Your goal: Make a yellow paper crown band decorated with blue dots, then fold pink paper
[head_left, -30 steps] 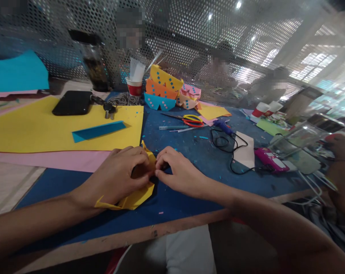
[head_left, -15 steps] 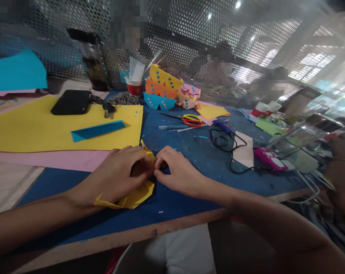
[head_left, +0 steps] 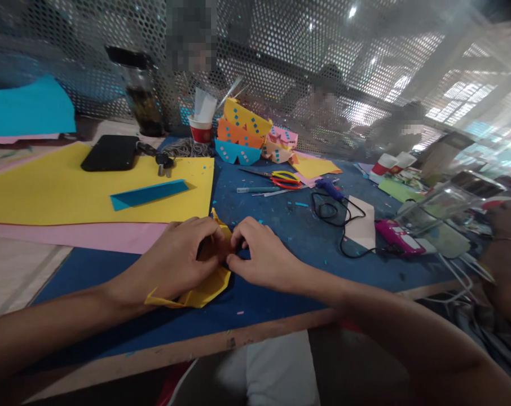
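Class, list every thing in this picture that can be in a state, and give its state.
yellow paper piece, folded, pinched by both hands.
left hand, closed on the paper.
right hand, fingertips pinching the paper's edge.
scissors, closed, lying flat.
phone, lying flat on the yellow sheet.
red cup, upright, paper inside.
blue strip, folded, flat on the yellow sheet.

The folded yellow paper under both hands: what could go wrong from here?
1. The left hand and the right hand pinch the folded yellow paper piece at one small spot, so it might tear or crease crookedly there.
2. Some small cyan paper scraps lie loose on the dark blue table mat; one could perhaps get trapped in a fold.
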Tool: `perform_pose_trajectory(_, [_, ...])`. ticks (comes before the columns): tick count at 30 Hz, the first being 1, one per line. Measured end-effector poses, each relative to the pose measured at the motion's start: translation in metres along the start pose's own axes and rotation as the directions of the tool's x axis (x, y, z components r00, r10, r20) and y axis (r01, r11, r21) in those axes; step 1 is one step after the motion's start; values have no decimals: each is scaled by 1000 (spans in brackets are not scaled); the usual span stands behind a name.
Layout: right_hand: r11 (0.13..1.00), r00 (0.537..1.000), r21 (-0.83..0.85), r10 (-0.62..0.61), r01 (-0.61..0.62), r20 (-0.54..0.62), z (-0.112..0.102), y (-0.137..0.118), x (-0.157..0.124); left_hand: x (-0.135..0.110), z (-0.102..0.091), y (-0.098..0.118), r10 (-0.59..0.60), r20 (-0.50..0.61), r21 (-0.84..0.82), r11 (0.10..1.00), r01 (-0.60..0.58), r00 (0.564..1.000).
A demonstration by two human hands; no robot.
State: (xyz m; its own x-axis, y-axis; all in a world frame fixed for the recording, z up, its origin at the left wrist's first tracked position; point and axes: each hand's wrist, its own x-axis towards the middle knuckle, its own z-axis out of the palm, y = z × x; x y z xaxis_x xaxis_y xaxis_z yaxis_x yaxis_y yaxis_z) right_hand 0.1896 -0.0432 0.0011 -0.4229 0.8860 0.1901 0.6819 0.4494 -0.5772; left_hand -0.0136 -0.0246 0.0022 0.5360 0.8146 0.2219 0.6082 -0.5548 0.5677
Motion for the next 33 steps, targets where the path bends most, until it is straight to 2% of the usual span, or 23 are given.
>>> perform_pose_trajectory(10, [996, 997, -37, 76, -76, 6, 2, -8, 7, 1, -2, 5, -26, 3, 13, 1000, 26, 1000])
perform_pose_trajectory(14, [995, 994, 16, 98, -99, 41, -4, -8, 8, 1, -1, 4, -44, -8, 17, 999, 44, 999])
perform_pose_trajectory(24, [981, 991, 177, 54, -76, 126, -10, 5, 10, 0, 2, 1, -50, -22, 23, 998, 51, 998])
perform_pose_trajectory(28, [990, 992, 102, 93, -102, 86, -9, -2, 8, 0, 2, -1, -44, -23, -4, 999, 44, 999])
perform_pose_trajectory(33, [998, 998, -8, 62, -62, 16, -1, -6, 6, 0, 3, -5, -23, -48, -22, 1000, 22, 999])
